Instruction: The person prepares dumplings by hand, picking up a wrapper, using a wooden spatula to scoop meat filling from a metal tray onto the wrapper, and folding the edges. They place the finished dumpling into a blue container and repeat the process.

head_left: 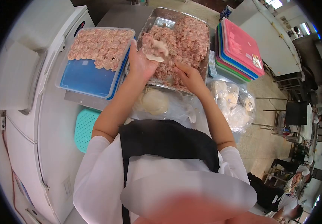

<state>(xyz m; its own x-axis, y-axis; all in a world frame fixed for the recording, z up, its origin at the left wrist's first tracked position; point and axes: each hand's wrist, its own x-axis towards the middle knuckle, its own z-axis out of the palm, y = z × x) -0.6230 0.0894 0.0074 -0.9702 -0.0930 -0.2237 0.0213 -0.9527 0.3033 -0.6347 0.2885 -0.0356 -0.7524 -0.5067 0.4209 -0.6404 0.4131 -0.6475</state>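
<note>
On the palm of my left hand (141, 63) rests a round dough wrapper (161, 50) with a lump of minced meat on it, the fingers curled around it from below. My right hand (189, 76) is closed over the near side of the metal tray (154, 16), low by the minced meat (192, 37); what its fingers grip is hidden. To the left, a lidless plastic box (86, 76) with a blue base holds rows of filled dumplings (99, 43). A stack of pale round wrappers (155, 101) lies on plastic just in front of my body.
At the right stands a pile of coloured plastic lids or trays (243, 46). Below it are bagged wrapper stacks (230, 100). A turquoise perforated basket (84, 128) sits at lower left, beside a white appliance (52, 149). Another person (280, 198) is far off at lower right.
</note>
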